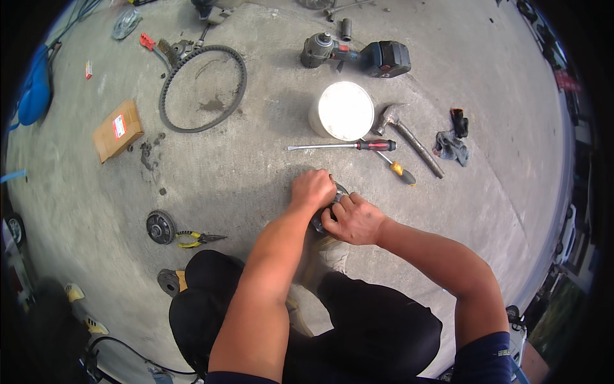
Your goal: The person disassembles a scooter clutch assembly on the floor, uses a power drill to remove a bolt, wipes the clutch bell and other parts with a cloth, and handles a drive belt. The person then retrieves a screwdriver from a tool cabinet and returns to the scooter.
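Note:
Both my arms reach forward over the concrete, close in front of my shoe. My left hand (pixel 313 190) is closed in a fist at the far left side of a dark metal part (pixel 317 222). Curled over the same part from the right is my right hand (pixel 357 219), its fingers bent round the edge. Most of the part lies hidden under the hands; only a dark lower bit and a greyish rim between them show. Beyond the hands lies a screwdriver (pixel 342 146) with a red and black handle.
A white bucket (pixel 345 112), a claw hammer (pixel 412 137), a yellow-handled screwdriver (pixel 401 171) and a cordless impact wrench (pixel 355 56) are ahead. Leftward are a toothed drive belt (pixel 242 77), a cardboard box (pixel 118 131), a round metal part (pixel 160 227) and yellow-handled pliers (pixel 198 239).

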Action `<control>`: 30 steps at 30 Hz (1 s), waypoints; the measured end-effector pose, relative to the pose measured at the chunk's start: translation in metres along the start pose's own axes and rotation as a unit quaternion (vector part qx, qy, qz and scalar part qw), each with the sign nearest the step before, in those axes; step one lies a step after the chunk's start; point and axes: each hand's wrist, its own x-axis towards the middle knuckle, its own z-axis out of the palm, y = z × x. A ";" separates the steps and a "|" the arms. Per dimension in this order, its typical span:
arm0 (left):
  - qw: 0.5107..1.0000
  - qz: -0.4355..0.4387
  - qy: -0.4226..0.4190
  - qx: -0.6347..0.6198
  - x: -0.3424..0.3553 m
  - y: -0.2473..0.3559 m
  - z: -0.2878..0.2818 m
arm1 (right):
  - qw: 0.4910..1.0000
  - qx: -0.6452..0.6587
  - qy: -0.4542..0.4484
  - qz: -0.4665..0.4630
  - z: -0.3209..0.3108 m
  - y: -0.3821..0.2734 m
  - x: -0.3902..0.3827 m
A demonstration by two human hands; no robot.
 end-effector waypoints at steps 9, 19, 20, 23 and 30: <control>1.000 -0.011 -0.015 0.002 0.001 0.002 -0.002 | 0.831 0.157 -0.174 0.504 0.000 -0.059 0.019; 1.000 -0.010 -0.011 0.001 -0.001 0.003 -0.004 | 0.998 -0.037 -0.045 -0.026 0.007 0.002 0.001; 1.000 -0.011 -0.007 -0.003 -0.001 0.002 -0.003 | 0.996 -0.043 -0.070 -0.043 0.011 0.002 0.000; 1.000 -0.014 -0.016 -0.007 -0.001 0.001 -0.001 | 0.995 -0.005 -0.066 0.077 0.016 -0.016 0.002; 1.000 -0.003 -0.015 0.006 0.002 -0.001 0.002 | 0.828 0.146 -0.206 0.501 0.004 -0.064 0.021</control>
